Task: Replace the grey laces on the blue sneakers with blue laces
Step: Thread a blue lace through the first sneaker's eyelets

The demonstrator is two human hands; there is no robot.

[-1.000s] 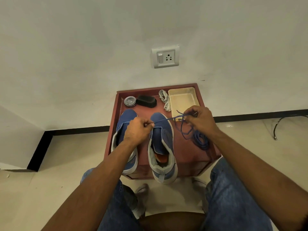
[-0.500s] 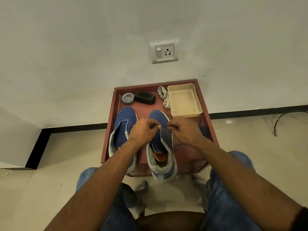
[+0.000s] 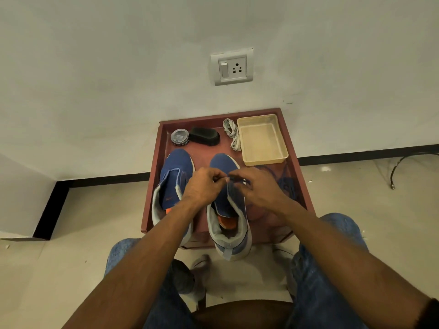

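Both hands meet over the right sneaker (image 3: 225,198) on the red-brown table (image 3: 301,186); the left hand (image 3: 202,186) has its fingers curled and seems to pinch one bit of the blue lace (image 3: 237,179); the right hand (image 3: 259,188) pinches the same lace just at 3 o'clock from it, near the front holes of the shoe. The rest of the blue lace lies in a loose pile (image 3: 286,184) on the table at 3 o'clock from the right hand.

The left sneaker (image 3: 174,181) sits at 9 o'clock from the hands and shows no lace; the grey laces (image 3: 231,132) lie bunched at 12 o'clock, between a black brush (image 3: 205,136) and a pale tray (image 3: 261,138); so I think the old laces are out, and the step now is putting the new lace into the first holes.

Next, I guess, the lace tip must be poked through a small hole and pulled even; the tip is too small to see clearly here.
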